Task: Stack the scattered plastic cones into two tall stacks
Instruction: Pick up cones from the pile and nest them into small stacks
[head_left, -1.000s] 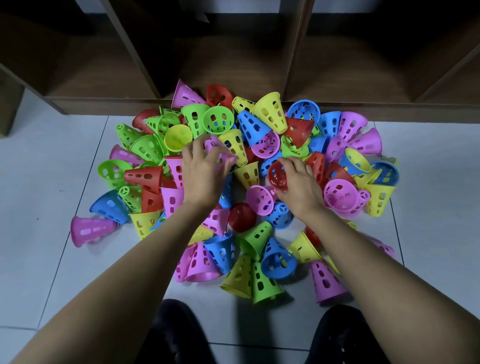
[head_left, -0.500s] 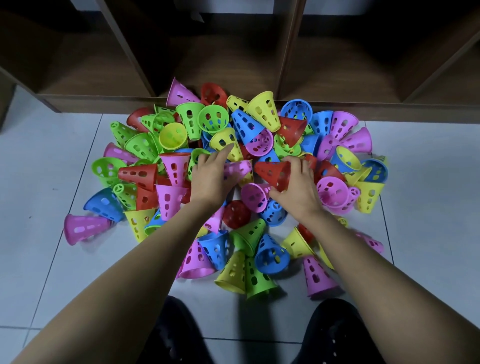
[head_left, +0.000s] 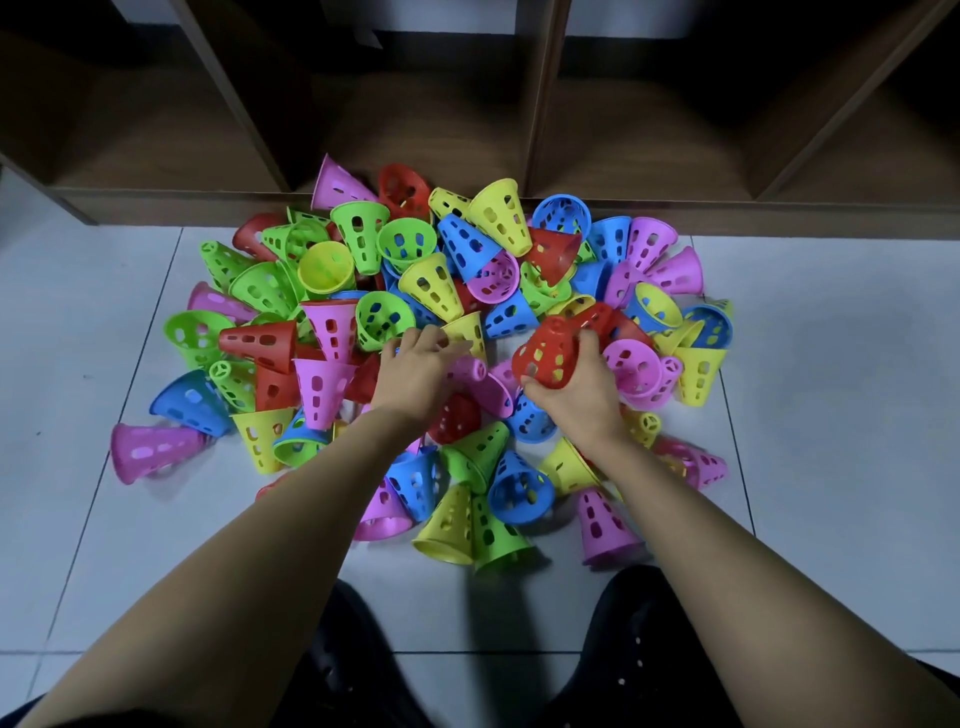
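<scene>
While the right hand (head_left: 576, 400) grips a red cone (head_left: 545, 353), fingers and thumb curled round its wide end and its narrow tip pointing away from the person, the left hand (head_left: 413, 371) lies palm down just beside it, over the middle of the heap of cones (head_left: 467, 249). The left fingers reach forward with their tips against a yellow cone (head_left: 465, 330), and a pink cone (head_left: 467, 370) shows under the hand's right edge. Whether the left hand grasps either one I cannot tell, since the fingertips are blurred. The red cone sits high on the heap, near its middle and slightly to the right. Around the hands the green, blue, yellow, pink and red cones lie loose, some on their sides, some upright, some upside down, spread across the pale tiled floor (head_left: 831, 389). Behind the heap, touching its far edge, stands a dark wooden shelf unit (head_left: 545, 104). At the bottom of the view, knees in black trousers (head_left: 649, 649) show beneath the forearms.
</scene>
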